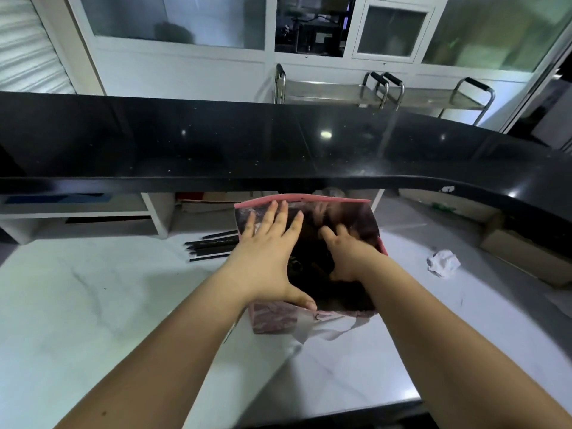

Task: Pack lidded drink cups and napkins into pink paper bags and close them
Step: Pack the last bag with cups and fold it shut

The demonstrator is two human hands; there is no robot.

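Left hand (269, 258) flat, fingers (283, 218) spread, against pink bag (309, 199); right hand (346, 255) inside it, blurred, perhaps loosely open.

A marbled white counter (93, 298) under a raised black ledge (216, 144) — a service corner.

A loose bundle of black straws (210, 247) lies on the counter's far side, their ends fanned to the left. Under the ledge at left a white shelf (77, 213) carries something flat and blue (58, 199); at the right edge a brown cardboard box (526, 258) sits on the counter. Beyond the ledge stand two steel trolleys (325, 88) with black-gripped handles, side by side against a white glazed partition (185, 57) — a dark machine (315, 35) shows through its open middle panel. A ribbed roller shutter (28, 48) fills the upper left corner.
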